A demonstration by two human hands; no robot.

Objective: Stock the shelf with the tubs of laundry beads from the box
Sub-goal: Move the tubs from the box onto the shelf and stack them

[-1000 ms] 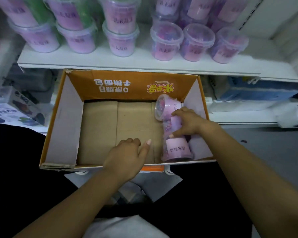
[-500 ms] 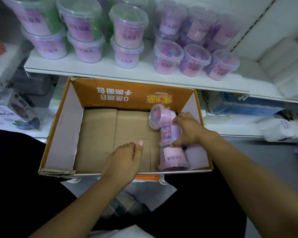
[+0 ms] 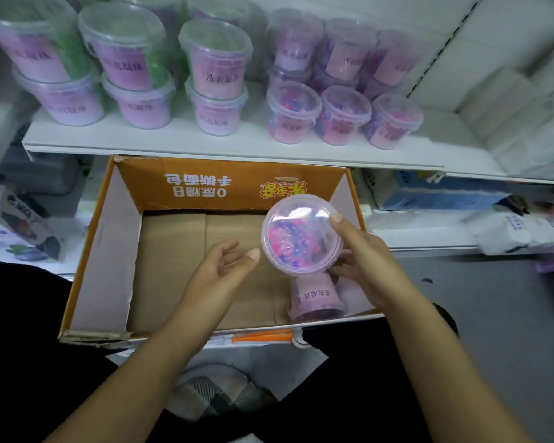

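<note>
My right hand (image 3: 362, 260) grips a clear tub of pink and purple laundry beads (image 3: 299, 235), lifted above the box with its lid facing me. My left hand (image 3: 221, 266) hovers open just left of the tub, palm turned toward it, not touching. One more tub (image 3: 317, 298) lies on its side in the near right corner of the orange cardboard box (image 3: 109, 251). The white shelf (image 3: 237, 145) above the box carries several tubs, stacked two high on the left and middle.
White packs (image 3: 509, 100) fill the shelf's right end. A blue pack (image 3: 438, 193) and white bags (image 3: 522, 231) lie on the lower shelf to the right. Printed boxes (image 3: 16, 225) sit at the left. The grey floor (image 3: 493, 314) lies to the right.
My right hand has lifted one tub out of the box's right side and turned its lid up toward me. My left hand rose off the box floor and opened beside the tub.
</note>
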